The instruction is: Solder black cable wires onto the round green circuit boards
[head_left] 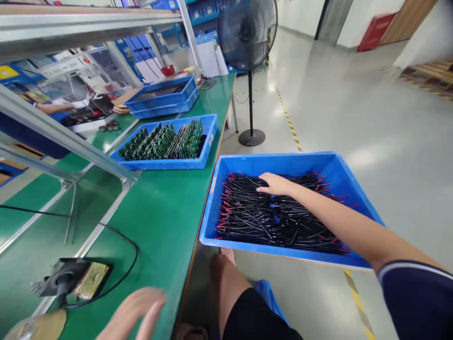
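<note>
A large blue bin stands beside the green table, full of black cables with red ends. My right hand reaches into the bin, over the upper middle of the cables; thumb and fingers are a little apart and touch or hover just over them, and I see nothing lifted. Low in the picture, my left hand is over the table's front edge, blurred, with thumb and fingers apart and nothing between them.
A blue tray of green circuit boards is on the table, with stacked blue bins behind. A soldering stand with a cable lies at the lower left. Metal shelf posts rise on the left. A fan stands beyond the bin.
</note>
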The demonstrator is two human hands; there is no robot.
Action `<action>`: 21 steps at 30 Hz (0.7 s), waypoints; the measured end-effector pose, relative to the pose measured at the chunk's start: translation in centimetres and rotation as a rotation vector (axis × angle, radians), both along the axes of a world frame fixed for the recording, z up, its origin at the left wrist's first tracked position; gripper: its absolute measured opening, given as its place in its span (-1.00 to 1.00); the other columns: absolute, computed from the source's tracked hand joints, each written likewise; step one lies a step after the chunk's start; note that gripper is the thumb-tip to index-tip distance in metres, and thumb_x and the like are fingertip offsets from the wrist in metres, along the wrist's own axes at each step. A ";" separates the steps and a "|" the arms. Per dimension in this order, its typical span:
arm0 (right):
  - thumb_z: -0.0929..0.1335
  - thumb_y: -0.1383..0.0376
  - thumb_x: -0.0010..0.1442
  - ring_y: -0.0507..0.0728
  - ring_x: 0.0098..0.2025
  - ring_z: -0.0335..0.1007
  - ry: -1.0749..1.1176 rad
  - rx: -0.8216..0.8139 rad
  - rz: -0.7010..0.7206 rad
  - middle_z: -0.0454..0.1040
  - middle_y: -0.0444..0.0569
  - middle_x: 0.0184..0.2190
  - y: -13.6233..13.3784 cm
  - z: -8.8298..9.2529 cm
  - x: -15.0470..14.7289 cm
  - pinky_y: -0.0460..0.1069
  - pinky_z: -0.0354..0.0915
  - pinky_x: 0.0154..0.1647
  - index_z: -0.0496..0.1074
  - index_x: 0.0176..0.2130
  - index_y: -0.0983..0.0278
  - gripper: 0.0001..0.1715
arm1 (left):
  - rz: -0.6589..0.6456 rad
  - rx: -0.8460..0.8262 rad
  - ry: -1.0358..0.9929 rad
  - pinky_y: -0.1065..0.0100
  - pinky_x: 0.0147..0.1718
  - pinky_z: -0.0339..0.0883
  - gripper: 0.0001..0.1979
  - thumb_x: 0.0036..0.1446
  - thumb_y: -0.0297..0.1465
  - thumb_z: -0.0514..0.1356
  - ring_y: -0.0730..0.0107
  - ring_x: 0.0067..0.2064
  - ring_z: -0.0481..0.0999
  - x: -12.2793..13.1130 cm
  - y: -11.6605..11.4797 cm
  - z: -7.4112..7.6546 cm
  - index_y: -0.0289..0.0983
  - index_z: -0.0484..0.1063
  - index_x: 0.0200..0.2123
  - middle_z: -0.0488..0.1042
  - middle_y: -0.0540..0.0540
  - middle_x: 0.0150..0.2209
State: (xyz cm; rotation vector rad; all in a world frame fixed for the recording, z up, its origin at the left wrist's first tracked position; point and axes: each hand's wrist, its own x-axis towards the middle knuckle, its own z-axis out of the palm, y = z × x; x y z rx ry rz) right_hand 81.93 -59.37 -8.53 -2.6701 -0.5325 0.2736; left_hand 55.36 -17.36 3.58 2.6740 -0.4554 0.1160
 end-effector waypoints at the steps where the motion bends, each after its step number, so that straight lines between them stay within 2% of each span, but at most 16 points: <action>1: 0.29 0.13 0.23 0.20 0.09 0.21 0.033 -0.008 -0.009 0.24 0.07 0.09 0.6 -0.3 1.9 0.23 0.21 0.09 0.27 0.05 0.28 -0.55 | 0.057 -0.169 0.144 0.04 -0.10 0.42 -0.76 0.17 -0.23 0.09 0.14 -0.11 0.48 1.6 -2.7 -0.5 0.05 0.44 -0.11 0.50 -0.05 -0.15; 3: 0.28 0.13 0.24 0.19 0.06 0.24 0.109 -0.023 -0.019 0.26 0.06 0.07 1.7 -1.2 4.8 0.21 0.25 0.06 0.28 0.04 0.28 -0.57 | 0.170 -0.538 0.505 0.08 0.02 0.34 -0.76 0.11 -0.18 0.15 0.12 -0.04 0.47 5.1 -8.8 -1.9 -0.07 0.51 -0.19 0.51 -0.09 -0.12; 6: 0.28 0.14 0.24 0.17 0.01 0.28 0.217 -0.040 -0.010 0.29 0.05 0.02 3.2 -2.7 7.1 0.18 0.28 0.02 0.29 0.01 0.30 -0.59 | 0.365 -1.191 0.994 0.15 0.01 0.34 -0.72 0.02 -0.23 0.26 0.14 -0.09 0.51 10.2 -17.2 -4.3 -0.31 0.49 -0.26 0.51 -0.27 -0.15; 7: 0.28 0.14 0.24 0.16 0.00 0.28 0.246 -0.045 -0.008 0.30 0.05 0.02 3.5 -3.2 7.4 0.18 0.29 0.01 0.29 0.01 0.30 -0.59 | 0.454 -1.312 1.051 0.18 0.02 0.33 -0.76 0.00 -0.31 0.29 0.16 -0.10 0.52 11.4 -19.1 -5.1 -0.36 0.47 -0.30 0.50 -0.31 -0.18; 8: 0.28 0.14 0.24 0.16 0.00 0.28 0.273 -0.049 -0.009 0.30 0.05 0.02 3.8 -3.6 7.6 0.18 0.29 0.01 0.29 0.01 0.30 -0.59 | 0.486 -1.357 1.059 0.22 0.03 0.32 -0.80 0.02 -0.35 0.28 0.20 -0.10 0.51 12.4 -20.5 -5.7 -0.38 0.45 -0.31 0.49 -0.31 -0.18; 11: 0.28 0.13 0.24 0.18 0.02 0.27 0.355 -0.059 -0.017 0.29 0.06 0.03 4.5 -4.3 8.2 0.19 0.28 0.02 0.28 0.03 0.30 -0.57 | 0.579 -1.399 1.055 0.29 0.05 0.28 -0.87 0.08 -0.44 0.22 0.28 -0.06 0.49 14.1 -22.5 -7.2 -0.38 0.40 -0.29 0.46 -0.29 -0.14; 15: 0.29 0.13 0.23 0.16 -0.01 0.30 0.497 -0.093 -0.009 0.31 0.05 0.00 5.1 -4.2 9.4 0.17 0.30 -0.01 0.28 0.02 0.31 -0.57 | 0.681 -1.425 1.112 0.31 -0.01 0.32 -0.87 0.18 -0.49 0.10 0.31 -0.07 0.48 15.1 -22.8 -8.6 -0.42 0.38 -0.22 0.42 -0.29 -0.11; 21: 0.28 0.13 0.24 0.11 -0.10 0.35 0.686 -0.167 0.051 0.35 0.03 -0.08 5.1 -3.4 10.3 0.11 0.36 -0.11 0.31 -0.03 0.33 -0.60 | 0.780 -1.459 1.131 0.14 -0.14 0.39 -0.69 0.21 -0.31 0.12 0.27 -0.08 0.43 18.6 -22.9 -9.6 -0.32 0.31 -0.02 0.36 -0.16 -0.03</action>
